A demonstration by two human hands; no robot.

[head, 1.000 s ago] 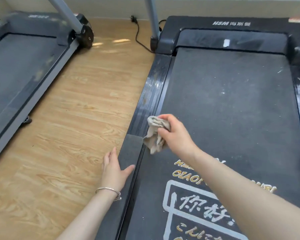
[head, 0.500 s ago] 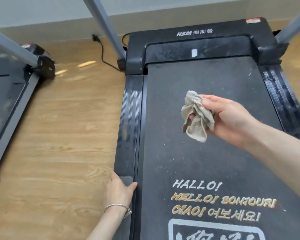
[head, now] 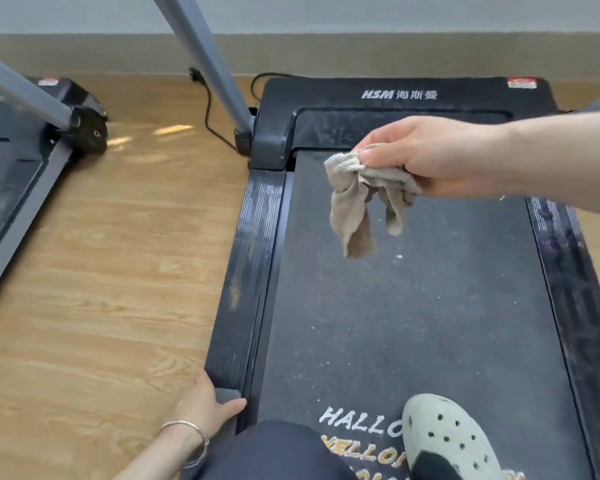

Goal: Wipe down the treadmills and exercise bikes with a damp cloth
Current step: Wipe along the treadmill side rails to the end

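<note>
Wood-look flooring (head: 118, 271) surrounds a black treadmill (head: 413, 306). Above its belt, the right hand (head: 440, 154) pinches a bunched beige cloth (head: 364, 199) that dangles freely. The left hand (head: 205, 407) grips the left side rail (head: 243, 271), fingers curled around its edge.

The treadmill's (head: 243, 271) motor cover (head: 326, 95) carries the white brand mark "HSM 海斯曼". Its belt (head: 413, 323) shows white "HALLO", the end hidden by a shoe (head: 447, 441). Beneath are yellow letters reading "ELLO!", cut off by a dark trouser leg (head: 274, 452). A red-and-white sticker (head: 522, 82) on the cover's far right corner is too small to read.
</note>
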